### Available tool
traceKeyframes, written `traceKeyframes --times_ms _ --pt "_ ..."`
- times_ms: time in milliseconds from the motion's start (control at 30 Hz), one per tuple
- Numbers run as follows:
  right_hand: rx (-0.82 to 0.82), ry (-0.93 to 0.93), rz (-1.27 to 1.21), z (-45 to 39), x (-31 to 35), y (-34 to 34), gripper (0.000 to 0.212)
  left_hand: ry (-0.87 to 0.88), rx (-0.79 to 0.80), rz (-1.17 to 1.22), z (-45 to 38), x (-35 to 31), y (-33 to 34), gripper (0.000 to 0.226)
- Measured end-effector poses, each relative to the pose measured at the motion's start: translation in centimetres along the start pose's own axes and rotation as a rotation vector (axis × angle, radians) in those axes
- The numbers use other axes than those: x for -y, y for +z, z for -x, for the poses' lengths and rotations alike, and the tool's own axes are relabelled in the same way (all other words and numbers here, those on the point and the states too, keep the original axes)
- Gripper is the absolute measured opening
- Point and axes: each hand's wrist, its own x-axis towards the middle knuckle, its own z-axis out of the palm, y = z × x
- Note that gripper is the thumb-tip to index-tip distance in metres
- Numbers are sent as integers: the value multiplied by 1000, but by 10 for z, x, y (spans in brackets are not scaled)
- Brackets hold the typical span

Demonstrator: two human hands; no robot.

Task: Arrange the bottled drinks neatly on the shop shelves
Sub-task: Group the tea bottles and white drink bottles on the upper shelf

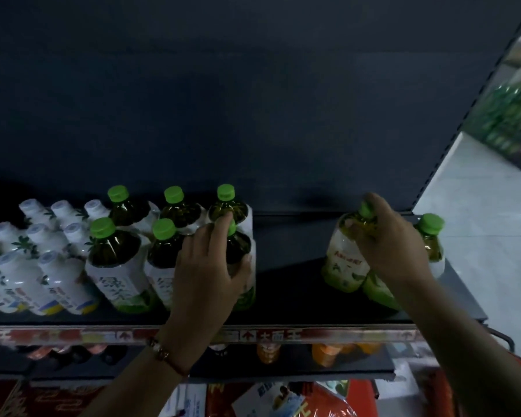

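Head view: amber tea in green-capped bottles

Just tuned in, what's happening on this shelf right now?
A person is stocking green-capped tea bottles on a dark shelf. The left hand grips the front right bottle of a block of six. The right hand holds the neck of another bottle further right, in a loose cluster near the shelf's end, one more bottle standing behind it. White-capped bottles fill the left side. A gap separates the two green groups.
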Motion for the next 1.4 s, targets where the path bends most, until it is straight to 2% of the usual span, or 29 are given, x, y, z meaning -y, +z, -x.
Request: traceKeyframes --times_ms 67,167,333,500,633,767,900,967,1100,1200,1300,1400 --pt "4 -35 -9 -10 -1 -6 38 -6 -6 -9 0 0 1 67" --pt "127 -89 -212 -24 3 -8 26 3 0 -19 -1 0 1 70" --pt "259 -121 -372 -34 7 4 38 42 -19 -40 -1 4 0 72" --pt "329 -114 -330 -36 4 -5 30 36 -29 -39 -1 4 4 70" --pt "427 -162 -474 -29 10 4 35 52 -49 -31 -1 6 5 67" --pt "365 -64 -351 -24 19 19 17 42 -19 -22 -2 5 2 69" --pt "338 -55 -273 -26 27 16 20 96 72 -24 1 7 -14 78" --pt "328 -71 -263 -31 29 13 21 103 67 -8 -1 12 -32 74" --pt "323 -85 -288 -52 45 13 14 -10 -28 -69 -21 50 -64 63" --pt "310 -144 -253 -71 73 11 10 -149 64 -71 -35 87 -75 64" --pt "273 -206 -255 -93 112 3 14 -330 179 143 -51 112 -84 70" --pt "301 -304 -282 -116 158 4 17 -489 225 346 -77 125 -96 66"
